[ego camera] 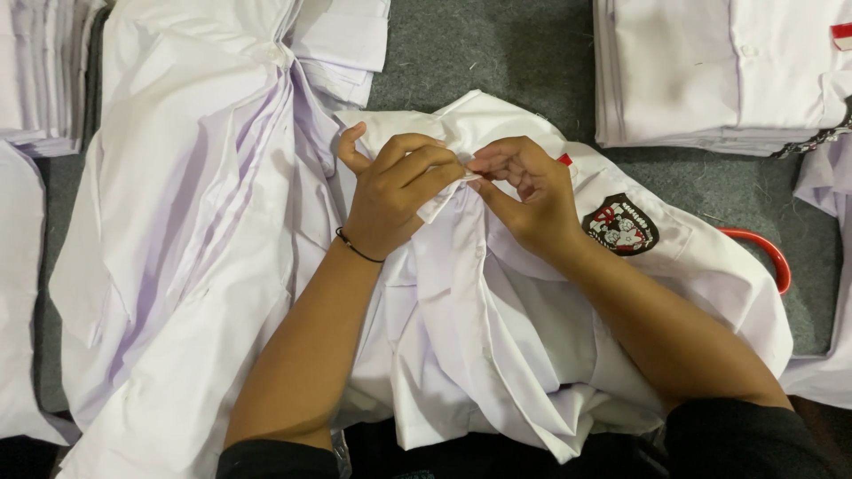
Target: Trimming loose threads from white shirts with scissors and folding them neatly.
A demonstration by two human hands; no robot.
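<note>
Now | shirt placket (448,197) pinched between left fingers (426,168) | right fingers (497,168)

The white shirt (497,337) is made of thin, smooth, matt cloth, creased throughout. Its badge (620,225) looks embroidered; a matt grey felt-like surface (497,53) is seen, and a glossy red plastic handle (770,253)

I see little bare room: a strip of grey mat (497,53) runs open beyond the shirt (497,337), and another patch lies right of it (754,191). A loose pile (186,222) crowds the left side, touching the shirt. A folded stack (710,71) blocks the far right. A red handle (770,253), perhaps scissors, pokes out beside the shirt's right edge.
</note>
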